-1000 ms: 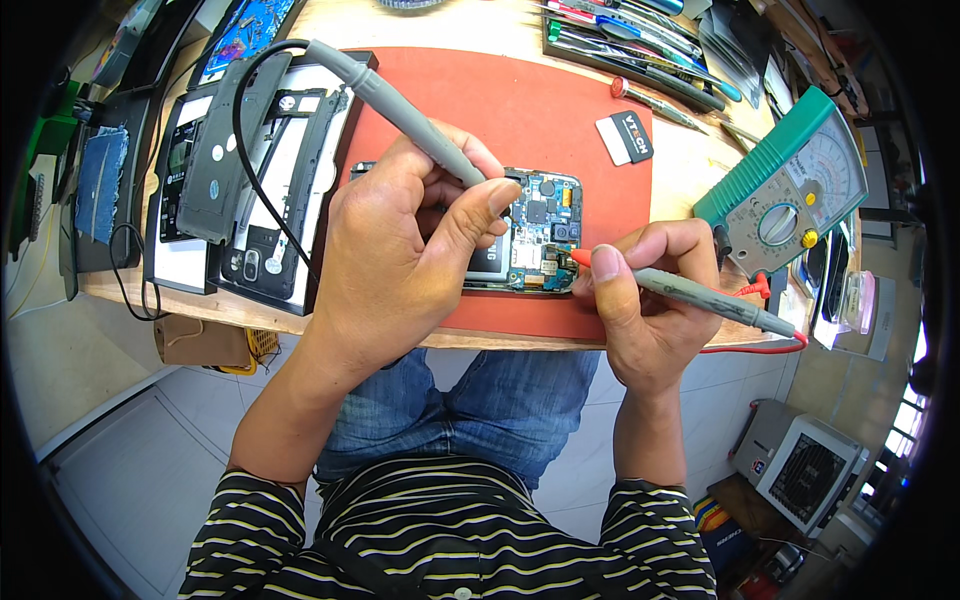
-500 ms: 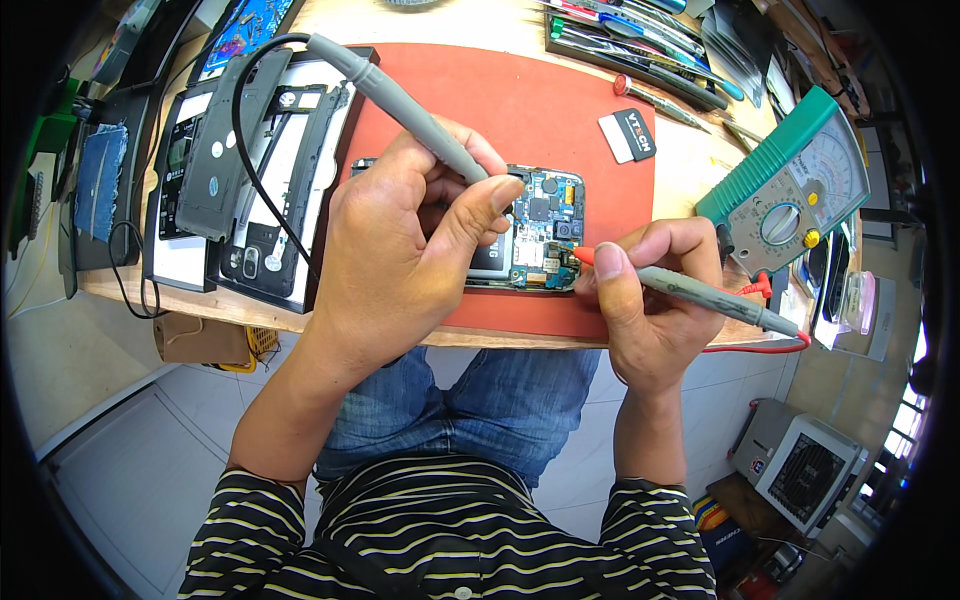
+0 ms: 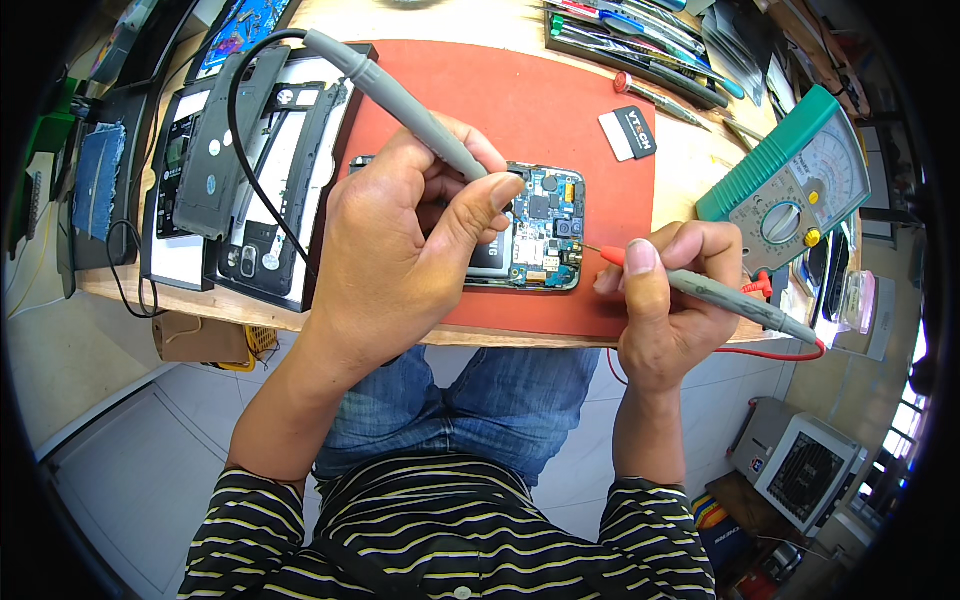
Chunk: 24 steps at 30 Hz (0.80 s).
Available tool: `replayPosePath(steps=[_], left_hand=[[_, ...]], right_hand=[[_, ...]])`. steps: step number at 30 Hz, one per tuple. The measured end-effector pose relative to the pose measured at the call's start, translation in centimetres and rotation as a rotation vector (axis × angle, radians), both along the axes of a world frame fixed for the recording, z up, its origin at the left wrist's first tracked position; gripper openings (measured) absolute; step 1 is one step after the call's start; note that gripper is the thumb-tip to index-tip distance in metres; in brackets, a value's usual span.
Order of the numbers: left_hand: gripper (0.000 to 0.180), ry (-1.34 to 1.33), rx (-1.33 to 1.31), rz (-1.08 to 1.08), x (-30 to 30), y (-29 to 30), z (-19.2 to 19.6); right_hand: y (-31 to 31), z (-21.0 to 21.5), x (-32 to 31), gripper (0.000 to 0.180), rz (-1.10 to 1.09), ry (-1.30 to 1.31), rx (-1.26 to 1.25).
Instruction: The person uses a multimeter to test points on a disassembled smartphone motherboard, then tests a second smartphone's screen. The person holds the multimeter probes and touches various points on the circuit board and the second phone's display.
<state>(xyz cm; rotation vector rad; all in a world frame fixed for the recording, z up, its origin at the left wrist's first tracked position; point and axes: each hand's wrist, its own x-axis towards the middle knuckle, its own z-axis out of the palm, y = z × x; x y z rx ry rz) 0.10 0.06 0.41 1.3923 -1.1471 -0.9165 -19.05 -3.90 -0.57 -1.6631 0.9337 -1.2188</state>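
Observation:
An opened smartphone (image 3: 548, 212) lies on a red-orange mat (image 3: 540, 100), its blue circuit board and part of its battery bare. My left hand (image 3: 410, 240) is closed round a grey multimeter probe (image 3: 395, 100) with a black lead, held slanting over the phone; its tip is hidden behind my fingers. In my right hand (image 3: 665, 310) I pinch a second grey probe (image 3: 735, 298) with a red tip end and red lead. Its thin metal point reaches the phone's right edge, near the camera module; whether it touches I cannot tell.
A green analog multimeter (image 3: 785, 200) stands at the right edge of the table. On the left, an open box (image 3: 180, 265) holds phone covers and frames. A tool tray (image 3: 640, 50), a screwdriver (image 3: 660, 100) and a black-and-white card (image 3: 628, 134) lie at the back.
My right hand has moved a little to the right with its probe, drawing the tip from the board's lower right part to the phone's right edge. My left hand has hardly moved.

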Motion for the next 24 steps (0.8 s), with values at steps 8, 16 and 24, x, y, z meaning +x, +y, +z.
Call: replayPosePath(steps=[8, 16, 24], left_hand=[[0.015, 0.000, -0.004, -0.005, 0.08, 0.02, -0.07], [0.015, -0.012, -0.005, -0.009, 0.11, 0.02, -0.09], [0.015, -0.001, 0.005, -0.001, 0.08, 0.02, -0.12]], right_hand=[[-0.03, -0.19, 0.18, 0.021, 0.026, -0.074, 0.001], [-0.12, -0.22, -0.08, 0.020, 0.080, 0.025, 0.012], [-0.18, -0.19, -0.16, 0.020, 0.081, 0.030, 0.001]])
